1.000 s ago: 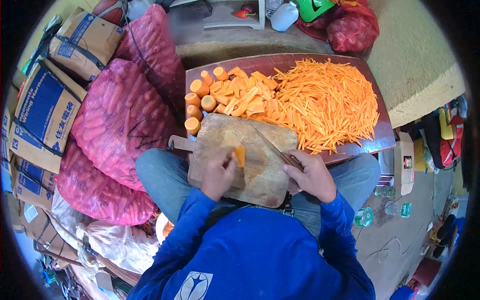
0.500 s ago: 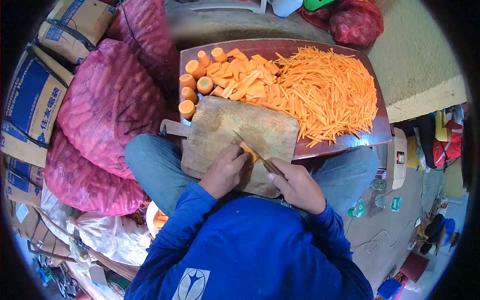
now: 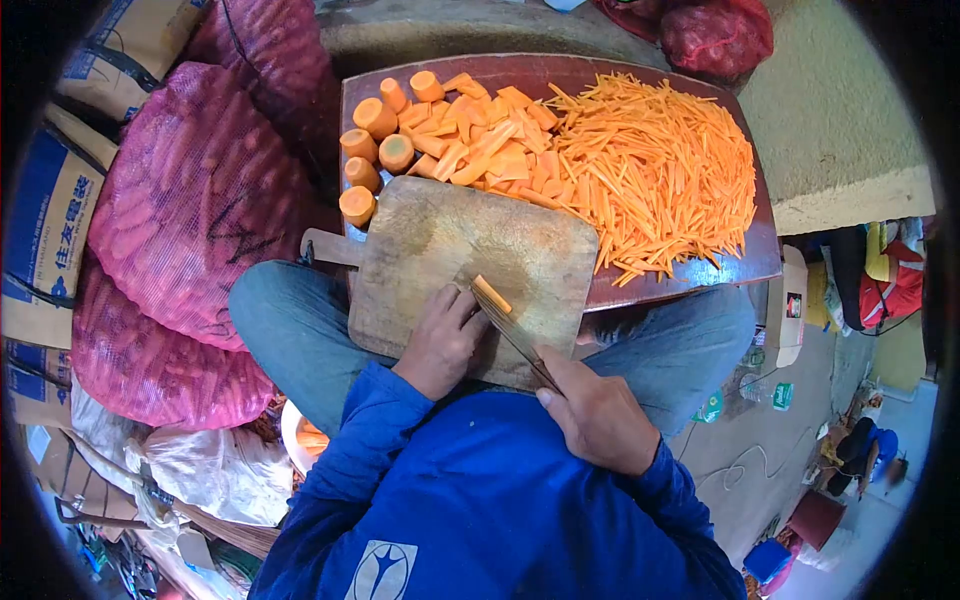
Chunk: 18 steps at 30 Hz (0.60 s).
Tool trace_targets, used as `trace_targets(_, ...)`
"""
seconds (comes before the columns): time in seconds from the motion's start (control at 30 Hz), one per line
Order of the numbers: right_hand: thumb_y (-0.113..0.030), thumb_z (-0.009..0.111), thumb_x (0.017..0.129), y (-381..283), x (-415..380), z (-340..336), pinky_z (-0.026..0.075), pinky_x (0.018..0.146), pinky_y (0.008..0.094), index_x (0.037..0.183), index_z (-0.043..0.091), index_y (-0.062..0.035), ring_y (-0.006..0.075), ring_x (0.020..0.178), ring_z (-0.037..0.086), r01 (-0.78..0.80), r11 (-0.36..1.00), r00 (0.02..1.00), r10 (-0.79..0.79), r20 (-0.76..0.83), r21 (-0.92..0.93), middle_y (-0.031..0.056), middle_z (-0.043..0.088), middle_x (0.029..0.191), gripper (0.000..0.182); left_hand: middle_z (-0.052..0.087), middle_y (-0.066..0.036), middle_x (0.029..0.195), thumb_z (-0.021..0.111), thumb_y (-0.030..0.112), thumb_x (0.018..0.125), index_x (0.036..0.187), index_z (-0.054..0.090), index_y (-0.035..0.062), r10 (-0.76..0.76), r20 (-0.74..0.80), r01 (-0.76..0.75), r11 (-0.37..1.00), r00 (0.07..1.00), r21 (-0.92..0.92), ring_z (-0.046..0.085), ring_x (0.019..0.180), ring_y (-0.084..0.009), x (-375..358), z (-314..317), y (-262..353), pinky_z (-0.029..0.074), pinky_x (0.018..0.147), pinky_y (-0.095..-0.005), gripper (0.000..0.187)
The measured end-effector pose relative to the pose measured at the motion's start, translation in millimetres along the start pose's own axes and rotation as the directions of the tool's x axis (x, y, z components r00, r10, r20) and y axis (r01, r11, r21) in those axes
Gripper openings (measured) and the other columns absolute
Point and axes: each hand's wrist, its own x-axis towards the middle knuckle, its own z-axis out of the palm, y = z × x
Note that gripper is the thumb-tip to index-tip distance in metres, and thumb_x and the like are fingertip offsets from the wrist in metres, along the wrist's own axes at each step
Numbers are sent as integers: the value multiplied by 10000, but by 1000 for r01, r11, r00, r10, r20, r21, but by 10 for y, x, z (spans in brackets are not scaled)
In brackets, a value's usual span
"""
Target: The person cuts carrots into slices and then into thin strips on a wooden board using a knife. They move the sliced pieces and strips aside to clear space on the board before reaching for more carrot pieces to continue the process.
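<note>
A wooden cutting board [image 3: 420, 250] with a handle lies across my lap, against the table. My right hand [image 3: 603, 410] is closed round the handle of a knife [image 3: 520, 342], whose blade points up and left across the board. A thin strip of carrot [image 3: 492, 294] lies along the far side of the blade, near the tip. Beside the blade's other side, my left hand [image 3: 443, 340] rests on the board with its fingers curled and pressed together. Whatever is under those fingertips is hidden.
The red-brown table [image 3: 460, 68] carries carrot chunks [image 3: 375, 118], flat carrot slices [image 3: 490, 140] and a heap of carrot sticks [image 3: 660, 180]. Pink mesh sacks [image 3: 200, 210] and cardboard boxes [image 3: 45, 230] stand at the left. A white tub [image 3: 293, 440] is by my left knee.
The knife has shifted slightly down and its blade now stands left of a carrot strip. The orange piece that showed between my hands is out of sight. The whole view has tilted slightly.
</note>
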Motion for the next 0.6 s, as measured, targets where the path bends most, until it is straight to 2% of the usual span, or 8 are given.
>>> trace_targets(0.03,-197,662,1049,35,-1,31,597,746,550,1531,477,17,464,903,737,65,997,997,-66,-43,-40,282,726,1063,559,631,-165,1194,679,54,818,1185,731,-14,-3,-1,3,1000,1000,-4,591,1095,-372,-2,12,-9,516,930,-475,377)
trace_targets(0.13,-194,658,1050,82,190,162,595,751,557,1504,478,9,469,879,733,103,994,989,-106,-100,-32,265,731,1022,529,632,-155,1179,702,65,805,1176,734,-3,23,-13,-22,999,1000,26,590,1081,-368,-14,31,-45,508,910,-482,378)
trace_targets(0.23,-177,651,1047,54,423,189,594,749,560,1486,479,13,471,855,732,121,992,990,-123,-67,-33,259,732,987,508,635,-148,1176,736,68,778,1166,735,6,4,-35,-4,1000,999,-10,589,1076,-369,-35,34,-68,498,884,-487,393)
trace_targets(0.27,-177,651,1047,39,462,165,594,749,560,1486,479,13,471,855,732,120,992,990,-123,-68,-34,259,732,987,508,636,-147,1172,745,65,768,1159,736,9,13,-42,-12,1000,999,7,587,1070,-369,-41,47,-63,492,880,-488,395)
trace_targets(0.33,-115,657,1027,-9,512,100,555,820,562,1470,501,19,490,995,709,10,1000,999,-9,52,-17,295,721,1066,488,637,-147,1168,755,63,758,1151,737,12,24,-52,-22,999,998,25,585,1063,-369,-33,69,-53,486,877,-489,397)
trace_targets(0.43,-133,645,1035,2,326,38,552,806,561,1466,496,18,487,990,709,69,997,997,-70,13,17,289,724,1074,480,640,-139,1164,763,67,748,1139,739,17,-27,-86,25,999,996,-26,582,1050,-363,-67,78,-52,479,892,-490,395)
trace_targets(0.53,-134,649,1032,5,251,127,548,790,564,1461,502,13,487,971,707,67,998,997,-66,-40,6,280,723,1067,477,640,-126,1136,776,77,733,1132,743,22,-40,-81,37,998,996,-43,580,1031,-352,-91,80,-76,465,880,-481,405)
trace_targets(0.6,-121,660,1022,-21,374,179,552,781,558,1465,503,8,484,960,708,80,997,996,-80,-41,-1,272,723,1059,487,634,-117,1114,784,82,722,1154,737,26,-30,-82,33,999,996,30,579,1021,-343,-87,74,-72,451,859,-480,438)
